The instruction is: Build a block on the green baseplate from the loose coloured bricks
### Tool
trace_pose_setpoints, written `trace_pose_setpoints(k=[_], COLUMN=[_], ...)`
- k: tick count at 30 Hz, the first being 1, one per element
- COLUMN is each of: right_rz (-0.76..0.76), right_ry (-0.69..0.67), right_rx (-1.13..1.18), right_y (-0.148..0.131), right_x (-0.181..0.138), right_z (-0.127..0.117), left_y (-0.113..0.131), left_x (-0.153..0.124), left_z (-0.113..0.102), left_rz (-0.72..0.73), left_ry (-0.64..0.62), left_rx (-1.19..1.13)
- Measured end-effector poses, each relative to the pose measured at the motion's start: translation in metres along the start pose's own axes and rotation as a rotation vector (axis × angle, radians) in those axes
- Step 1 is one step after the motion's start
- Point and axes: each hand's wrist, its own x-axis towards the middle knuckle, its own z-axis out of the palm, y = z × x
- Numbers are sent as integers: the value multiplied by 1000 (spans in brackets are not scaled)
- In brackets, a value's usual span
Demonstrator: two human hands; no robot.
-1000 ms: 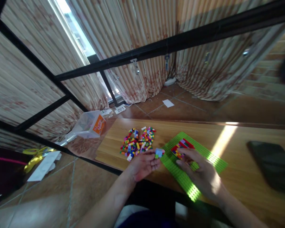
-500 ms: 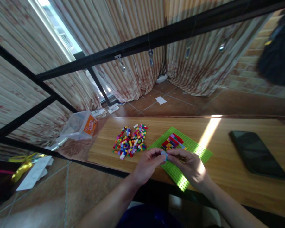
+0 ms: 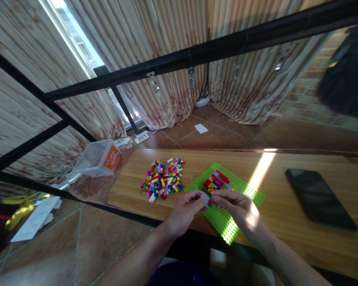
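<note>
My left hand (image 3: 185, 206) and my right hand (image 3: 237, 206) meet over the near edge of a green baseplate (image 3: 244, 190) on the wooden table (image 3: 286, 222). Both pinch a small cluster of bricks (image 3: 206, 198), light blue with other colours, between their fingertips. A patch of red, yellow and blue bricks (image 3: 216, 180) is fixed on the baseplate just beyond my hands. A loose pile of small coloured bricks (image 3: 162, 179) lies on the table to the left of the baseplate.
A black phone (image 3: 316, 198) lies face up at the table's right. On the tiled floor left of the table sit a clear plastic tub with an orange label (image 3: 100, 159), papers and a yellow ribbon (image 3: 24, 206). Black metal bars (image 3: 197, 53) cross in front of the curtains.
My left hand held the small brick cluster alone beside the pile while my right touched the baseplate. Both hands have since come together on the cluster. The view has shifted slightly.
</note>
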Motion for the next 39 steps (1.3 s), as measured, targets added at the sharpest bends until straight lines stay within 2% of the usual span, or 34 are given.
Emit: trace_pose_setpoints(k=[4,9,13,17,22,26,32,34,39], right_rz=[-89,-256,-355,-363,-381,-378,-409,-458,-620], right_ry=[140,255,221,234,275,223,31,-5,-101], right_rx=[-130,-539,-677,-764,-748,-702,-672,-755,-1175], right_y=[2,7,15,18,13,7,8,12,21], right_x=[12,30,41,46,42,31,5,-2,-7], right_z=[-22,-43,-38,-32,-30,-21,6,12,22], left_y=[-6,-19,-28,-32,-35,-34,-32,-33,-38], left_x=[7,14,15,16,16,15,16,17,19], left_z=[-12,-30,-36,-41,-44,-42,-42,-43,-45], left_rz=[64,224,250,238,226,205,204,207,209], left_ry=[40,84,78,56,21,41,49,52,50], left_rx=[94,420,508,487,435,282,152,152,174])
